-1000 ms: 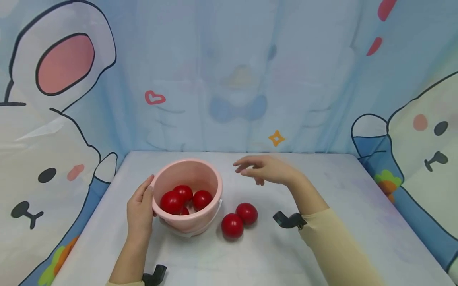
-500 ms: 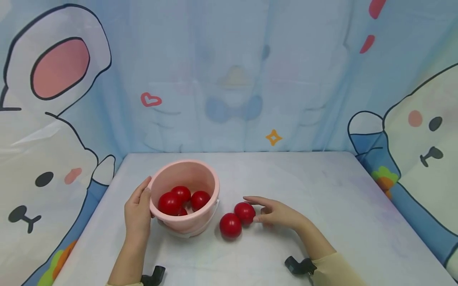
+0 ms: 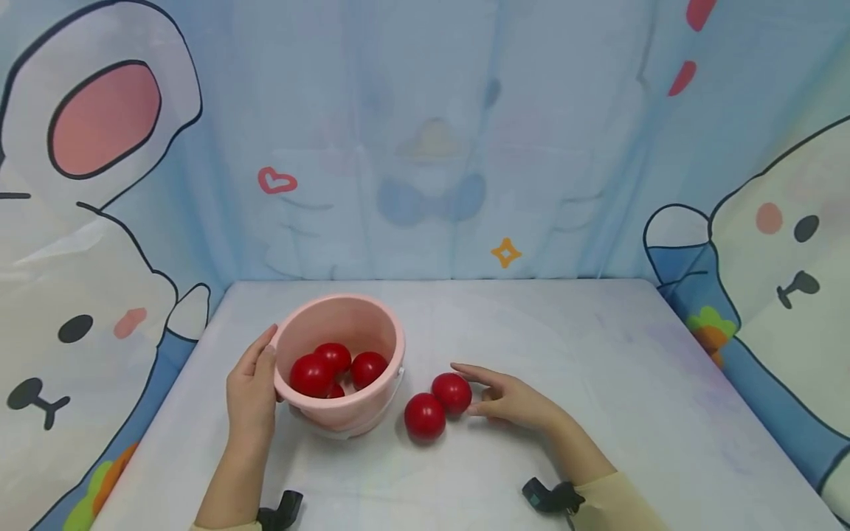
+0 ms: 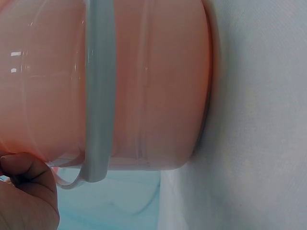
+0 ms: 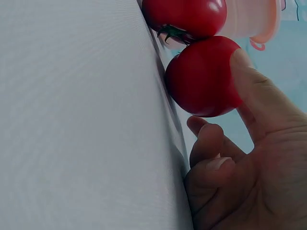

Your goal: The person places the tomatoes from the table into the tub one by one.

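A pink bucket [image 3: 361, 324] stands on the table with several red tomatoes [image 3: 312, 376] inside. My left hand [image 3: 252, 398] grips its left rim, thumb [image 4: 29, 167] against the outer wall in the left wrist view. Right of the bucket, two tomatoes lie touching each other. My right hand [image 3: 514, 402] has thumb and index finger around the farther-right tomato [image 3: 452, 392], which rests on the table. The right wrist view shows the thumb against this tomato [image 5: 204, 79], the other fingers curled below. The second tomato [image 5: 187, 17], with a green calyx, sits beyond it, nearer the bucket.
A white table [image 3: 564, 339] carries everything, its back edge meeting a blue cartoon-print curtain [image 3: 578, 147]. The bucket's pale handle [image 4: 100, 91] hangs down along its outside. Dark wrist cameras [image 3: 551, 495] sit on both wrists.
My right hand has come down toward me from above the table to the farther-right tomato, and now has its thumb and index finger around it. The left hand keeps hold of the bucket.
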`<state>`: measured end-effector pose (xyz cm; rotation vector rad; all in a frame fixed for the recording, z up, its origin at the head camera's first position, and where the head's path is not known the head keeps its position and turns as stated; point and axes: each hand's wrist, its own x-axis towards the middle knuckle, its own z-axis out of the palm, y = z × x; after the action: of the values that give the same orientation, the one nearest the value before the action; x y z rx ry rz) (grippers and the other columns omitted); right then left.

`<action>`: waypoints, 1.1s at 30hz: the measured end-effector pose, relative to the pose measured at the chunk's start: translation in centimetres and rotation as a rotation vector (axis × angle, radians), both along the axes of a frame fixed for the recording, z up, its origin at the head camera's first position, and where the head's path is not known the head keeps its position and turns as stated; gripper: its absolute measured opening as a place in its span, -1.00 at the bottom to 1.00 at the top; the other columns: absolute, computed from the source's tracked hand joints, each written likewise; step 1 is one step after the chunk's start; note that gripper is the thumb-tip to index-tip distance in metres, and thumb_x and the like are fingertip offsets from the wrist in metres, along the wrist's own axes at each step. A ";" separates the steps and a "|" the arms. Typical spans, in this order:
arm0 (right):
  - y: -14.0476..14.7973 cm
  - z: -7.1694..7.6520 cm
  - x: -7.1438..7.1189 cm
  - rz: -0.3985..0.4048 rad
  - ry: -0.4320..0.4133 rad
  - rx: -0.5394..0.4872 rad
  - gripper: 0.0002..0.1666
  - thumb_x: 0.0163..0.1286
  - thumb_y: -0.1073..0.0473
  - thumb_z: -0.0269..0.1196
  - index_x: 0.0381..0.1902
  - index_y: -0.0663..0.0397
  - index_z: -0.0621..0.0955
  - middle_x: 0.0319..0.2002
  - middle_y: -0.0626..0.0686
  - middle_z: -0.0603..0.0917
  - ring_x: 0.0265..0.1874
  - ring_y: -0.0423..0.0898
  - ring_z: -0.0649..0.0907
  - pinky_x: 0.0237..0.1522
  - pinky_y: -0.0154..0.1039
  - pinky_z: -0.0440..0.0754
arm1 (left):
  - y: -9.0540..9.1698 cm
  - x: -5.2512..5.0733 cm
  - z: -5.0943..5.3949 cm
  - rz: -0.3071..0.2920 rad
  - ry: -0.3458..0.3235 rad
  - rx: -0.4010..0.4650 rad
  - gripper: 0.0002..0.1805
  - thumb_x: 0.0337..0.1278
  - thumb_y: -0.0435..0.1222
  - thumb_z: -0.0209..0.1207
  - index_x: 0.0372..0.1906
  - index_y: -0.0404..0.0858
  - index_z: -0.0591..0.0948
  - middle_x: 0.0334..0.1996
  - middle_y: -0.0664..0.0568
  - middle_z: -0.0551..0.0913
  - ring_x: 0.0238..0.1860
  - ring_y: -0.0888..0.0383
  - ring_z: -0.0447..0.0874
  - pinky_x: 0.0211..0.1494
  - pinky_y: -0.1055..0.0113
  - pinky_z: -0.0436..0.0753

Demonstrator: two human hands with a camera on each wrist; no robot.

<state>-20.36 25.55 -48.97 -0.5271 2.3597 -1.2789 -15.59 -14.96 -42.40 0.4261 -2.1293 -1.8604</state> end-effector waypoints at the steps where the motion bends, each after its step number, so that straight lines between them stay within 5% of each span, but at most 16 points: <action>1: -0.1 0.0 0.0 0.000 0.002 0.000 -0.13 0.22 -0.10 0.40 0.45 -0.46 0.32 0.34 -0.03 0.46 -0.66 -0.13 0.49 -0.55 -0.30 0.52 | 0.0 0.0 0.0 0.001 -0.002 0.001 -0.58 0.41 0.12 -0.02 0.31 0.38 0.46 0.32 0.27 0.49 -0.43 0.16 0.46 -0.37 0.48 0.60; 9: -0.5 0.1 0.2 -0.035 -0.012 0.009 -0.20 0.21 -0.12 0.41 0.38 -0.65 0.37 0.32 -0.07 0.48 -0.71 -0.14 0.47 -0.58 -0.30 0.51 | -0.1 -0.1 0.2 0.000 -0.014 0.019 -0.58 0.43 0.10 -0.03 0.32 0.36 0.45 0.34 0.26 0.48 -0.42 0.17 0.46 -0.38 0.49 0.59; 33: -0.5 -0.4 0.2 -0.098 0.004 -0.001 -0.24 0.17 -0.11 0.44 0.31 -0.71 0.43 0.27 -0.01 0.56 -0.75 -0.14 0.39 -0.65 -0.33 0.45 | 0.0 0.0 0.2 0.000 0.004 0.023 -0.57 0.44 0.07 -0.04 0.33 0.32 0.46 0.33 0.25 0.49 -0.47 0.17 0.44 -0.41 0.48 0.58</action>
<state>-20.19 25.08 -49.33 -0.4186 2.4146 -1.3228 -15.57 -14.93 -42.22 0.4270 -2.1072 -1.8862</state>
